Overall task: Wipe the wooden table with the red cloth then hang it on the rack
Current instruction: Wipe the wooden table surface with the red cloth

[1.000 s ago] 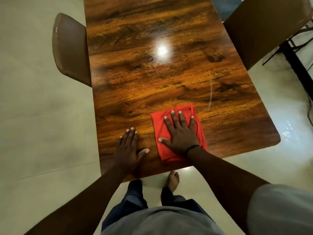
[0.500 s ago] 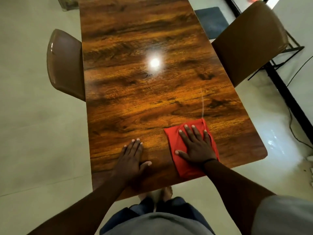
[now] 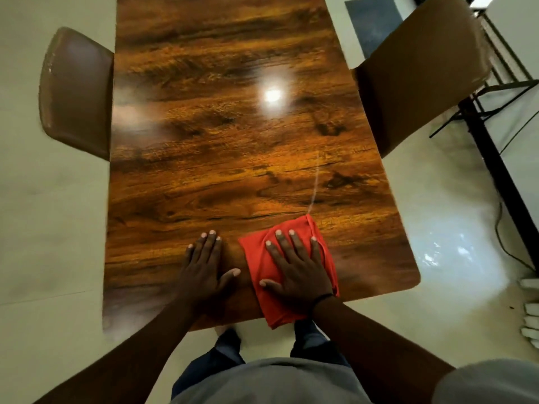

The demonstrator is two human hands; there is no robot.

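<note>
The folded red cloth (image 3: pixel 258 258) lies on the glossy wooden table (image 3: pixel 221 158) at its near edge, with one corner hanging over that edge. My right hand (image 3: pixel 297 269) presses flat on the cloth, fingers spread. My left hand (image 3: pixel 204 269) rests flat on the bare wood just left of the cloth, fingers apart, holding nothing. A pale streak runs up the table surface from the cloth's far corner.
A brown chair (image 3: pixel 75 91) stands at the table's left side and another brown chair (image 3: pixel 420 71) at its right. A black metal frame (image 3: pixel 495 118) and a cable stand further right on the pale tiled floor. A dark mat (image 3: pixel 373 21) lies beyond.
My right hand slid the cloth rightward along the near edge, then back left and closer to the edge. My left hand stayed flat beside it. The view shifted.
</note>
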